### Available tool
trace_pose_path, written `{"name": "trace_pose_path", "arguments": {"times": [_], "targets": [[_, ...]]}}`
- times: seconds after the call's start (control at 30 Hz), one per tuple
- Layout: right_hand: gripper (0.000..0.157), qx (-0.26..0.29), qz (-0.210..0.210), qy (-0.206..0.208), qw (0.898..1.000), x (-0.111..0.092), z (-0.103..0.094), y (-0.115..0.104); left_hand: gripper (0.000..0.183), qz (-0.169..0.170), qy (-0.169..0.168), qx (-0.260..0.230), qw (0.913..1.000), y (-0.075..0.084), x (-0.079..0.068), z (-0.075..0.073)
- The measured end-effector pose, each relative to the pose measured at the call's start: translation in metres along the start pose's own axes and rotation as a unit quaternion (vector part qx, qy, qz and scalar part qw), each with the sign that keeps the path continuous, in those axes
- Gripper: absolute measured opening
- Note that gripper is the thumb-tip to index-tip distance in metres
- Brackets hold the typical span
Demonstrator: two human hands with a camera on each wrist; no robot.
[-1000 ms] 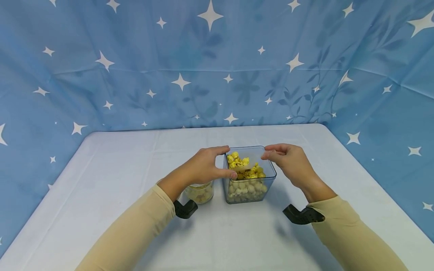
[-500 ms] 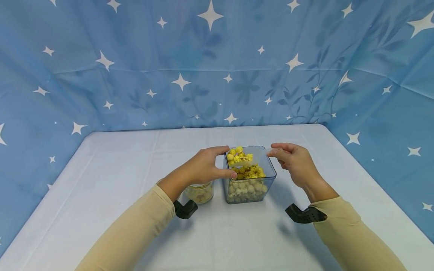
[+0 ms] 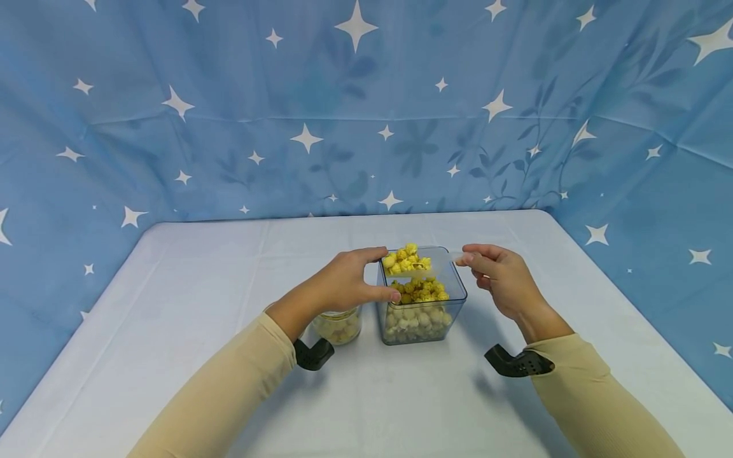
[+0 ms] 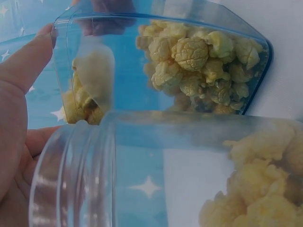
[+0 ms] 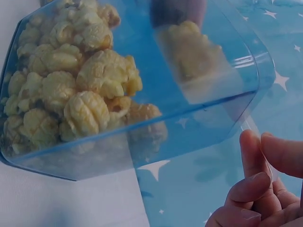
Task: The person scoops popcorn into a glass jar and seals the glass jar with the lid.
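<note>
A clear bluish plastic box [image 3: 457, 306] stands on the white table, with yellow popcorn [image 3: 422, 291] in its lower part. My left hand [image 3: 346, 278] grips its left side, thumb on the near rim and fingers at the back left corner. Between thumb and fingers, my right hand [image 3: 504, 277] pinches the handle of a translucent scoop [image 5: 198, 90] just past the box's right rim. The scoop's bowl carries a heap of popcorn [image 3: 406, 259] at the height of the box's opening, above the rest. Much of the handle is hard to make out.
A round glass jar [image 3: 339, 327] with popcorn in it stands left of the box, partly hidden under my left wrist. Its ribbed neck [image 4: 78, 179] fills the front of the left wrist view. A blue star-patterned curtain [image 3: 366, 165] hangs behind the table.
The scoop has risen from the popcorn in the box with a heap on it. My right hand has shifted a little to the right, while the left hand and box stay put.
</note>
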State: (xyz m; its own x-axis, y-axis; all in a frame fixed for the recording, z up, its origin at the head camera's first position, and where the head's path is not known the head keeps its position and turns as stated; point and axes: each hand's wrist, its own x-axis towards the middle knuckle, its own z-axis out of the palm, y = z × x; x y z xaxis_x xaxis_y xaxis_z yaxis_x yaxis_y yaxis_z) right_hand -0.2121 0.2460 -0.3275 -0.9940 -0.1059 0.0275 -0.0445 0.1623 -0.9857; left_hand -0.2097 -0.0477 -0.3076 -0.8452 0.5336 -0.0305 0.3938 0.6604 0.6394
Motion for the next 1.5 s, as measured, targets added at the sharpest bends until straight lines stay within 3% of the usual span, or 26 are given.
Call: {"name": "trace_pose_path", "arguments": {"times": [0.47,0.93,1.23,1.5], "targets": [[0.009,0.039,0.003,-0.012,0.999,-0.0021,-0.007,-0.0005,0.089,-0.006,-0.001,0.001,1.0,0.0002,0.0006,-0.0007],[0.009,0.051,0.004,-0.039,0.998,-0.002,-0.0055,0.0024,0.089,-0.016,-0.001,-0.001,0.9999,0.0024,0.0003,-0.0006],[0.01,0.077,0.017,-0.031,0.996,-0.0024,-0.0066,0.0028,0.088,-0.015,-0.005,0.0,0.9999,0.0015,0.0008,0.0],[0.014,0.097,-0.001,-0.03,0.995,-0.0017,-0.0081,0.0031,0.088,-0.015,-0.001,-0.003,0.9999,0.0023,0.0007,0.0004]]}}
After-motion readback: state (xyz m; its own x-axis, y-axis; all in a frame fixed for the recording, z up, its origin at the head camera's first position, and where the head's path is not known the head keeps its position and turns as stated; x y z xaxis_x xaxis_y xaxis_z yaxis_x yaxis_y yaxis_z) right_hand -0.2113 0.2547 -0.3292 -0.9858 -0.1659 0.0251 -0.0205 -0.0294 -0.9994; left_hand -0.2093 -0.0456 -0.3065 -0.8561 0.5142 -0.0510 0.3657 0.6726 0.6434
